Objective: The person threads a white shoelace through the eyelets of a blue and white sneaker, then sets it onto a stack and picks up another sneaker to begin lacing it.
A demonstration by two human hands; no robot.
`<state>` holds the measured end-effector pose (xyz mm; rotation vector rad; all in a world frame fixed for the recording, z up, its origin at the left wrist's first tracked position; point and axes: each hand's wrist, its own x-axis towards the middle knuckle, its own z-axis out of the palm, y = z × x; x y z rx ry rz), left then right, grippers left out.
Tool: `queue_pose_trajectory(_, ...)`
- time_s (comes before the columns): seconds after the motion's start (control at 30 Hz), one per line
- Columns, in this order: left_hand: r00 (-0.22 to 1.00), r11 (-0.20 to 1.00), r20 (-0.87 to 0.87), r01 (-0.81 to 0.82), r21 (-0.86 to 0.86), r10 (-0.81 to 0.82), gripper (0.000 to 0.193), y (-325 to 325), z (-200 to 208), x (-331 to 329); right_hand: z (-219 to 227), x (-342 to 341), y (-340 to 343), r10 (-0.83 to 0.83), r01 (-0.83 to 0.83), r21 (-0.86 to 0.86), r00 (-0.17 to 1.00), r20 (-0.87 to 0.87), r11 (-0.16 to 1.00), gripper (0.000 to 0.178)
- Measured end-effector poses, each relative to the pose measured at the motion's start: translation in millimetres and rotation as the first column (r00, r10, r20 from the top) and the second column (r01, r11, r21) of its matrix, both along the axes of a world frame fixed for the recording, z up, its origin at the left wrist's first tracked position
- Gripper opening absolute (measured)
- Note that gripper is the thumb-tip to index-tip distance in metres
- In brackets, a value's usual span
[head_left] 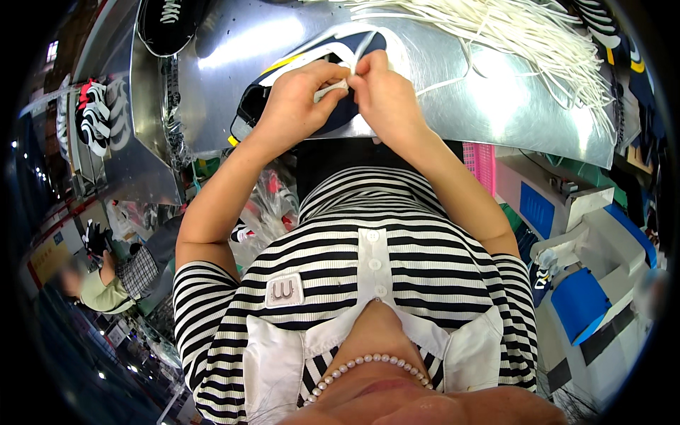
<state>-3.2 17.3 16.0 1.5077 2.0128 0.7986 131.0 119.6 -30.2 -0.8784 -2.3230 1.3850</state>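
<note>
Pinching a thin white lace [336,87], the nearly closed left hand [303,98] and right hand [384,93] meet over a navy, white and yellow shoe [344,115]; it lies on the shiny metal bench [205,106].

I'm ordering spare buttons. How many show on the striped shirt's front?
3, in a row on the white placket: the first button nearest the collar, the middle button, and the last button, farthest from the collar. More may be hidden.

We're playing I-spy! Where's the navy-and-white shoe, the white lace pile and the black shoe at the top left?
Navy-and-white shoe [343,115], head view: its navy side.
White lace pile [508,37], head view: its middle.
Black shoe [168,30], head view: its upper.
</note>
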Motion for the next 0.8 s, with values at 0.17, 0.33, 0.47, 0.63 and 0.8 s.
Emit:
queue_pose_trajectory(0.17,0.975,0.987,-0.204,0.117,0.112,-0.093,0.026,-7,-2,-6,8,-1,6,0.061,-0.064,0.127,0.998,0.03,0.99,0.023)
queue_pose_trajectory(0.33,0.883,0.945,-0.459,0.228,0.237,-0.098,0.018,-38,7,0,56,75,18,0.251,-0.251,0.024,0.968,-0.026,0.968,0.02)
queue_pose_trajectory(0.47,0.85,0.865,-0.506,0.357,0.352,-0.144,0.023,-51,1,-7,69,53,66,0.005,0.04,0.151,0.958,-0.285,0.988,0.029)
queue_pose_trajectory(0.63,0.987,0.979,-0.158,0.038,0.202,-0.006,0.025,-46,7,-22,28,7,51,0.035,-0.059,-0.175,0.99,-0.134,0.983,0.059)
queue_pose_trajectory(0.8,0.787,0.862,0.541,0.024,-0.506,0.296,0.041,-30,17,-34,18,3,22,-0.052,0.045,-0.035,0.97,-0.238,0.998,0.057)
